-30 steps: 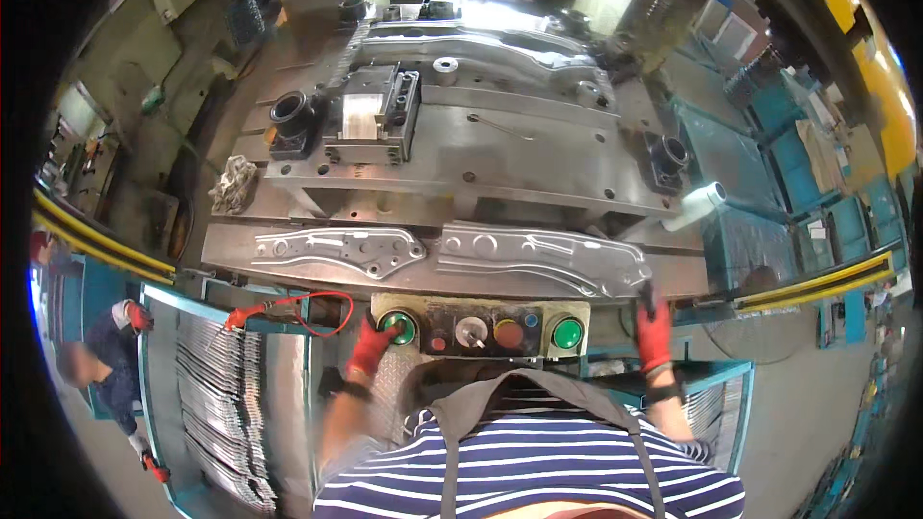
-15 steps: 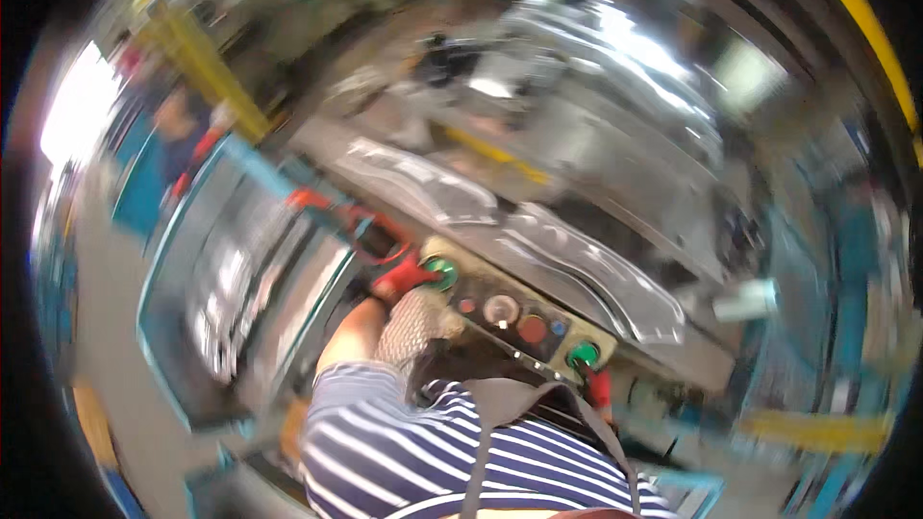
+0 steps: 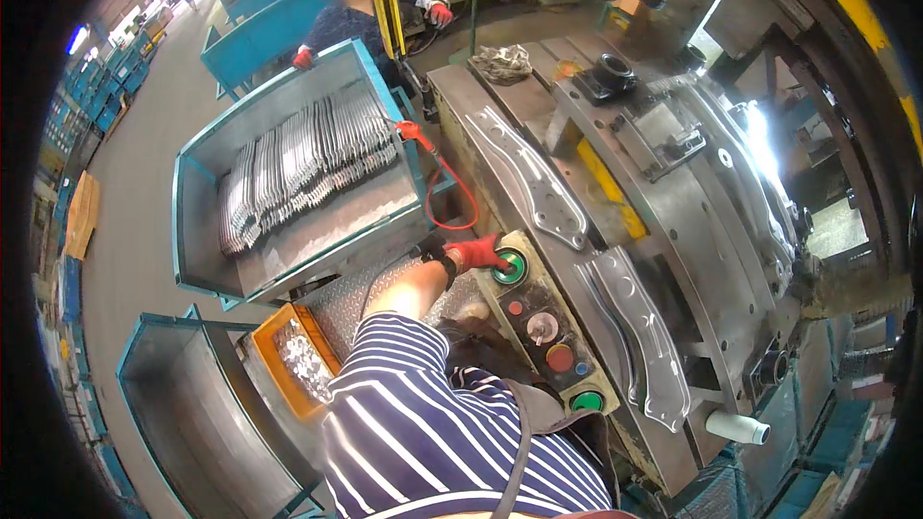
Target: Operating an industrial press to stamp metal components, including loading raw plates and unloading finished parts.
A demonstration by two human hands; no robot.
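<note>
My left hand, in a red glove, reaches onto the beige control box with fingers stretched to the upper green push button; it holds nothing. The lower green button shows bare, and my right hand is out of sight. Between the buttons sit a pale round knob, a red button and a small blue one. Beyond the box, two curved stamped metal parts lie along the edge of the press bed: one farther off, one nearer.
A teal tub holds stacked metal parts; a red-handled air gun hangs at its corner. Nearby stand an orange bin of small pieces and another teal tub. A co-worker is behind a yellow post. A die fills the press bed.
The view has swung and steadied. My left hand stays at the upper green button. The red glove earlier beside the lower green button no longer shows.
</note>
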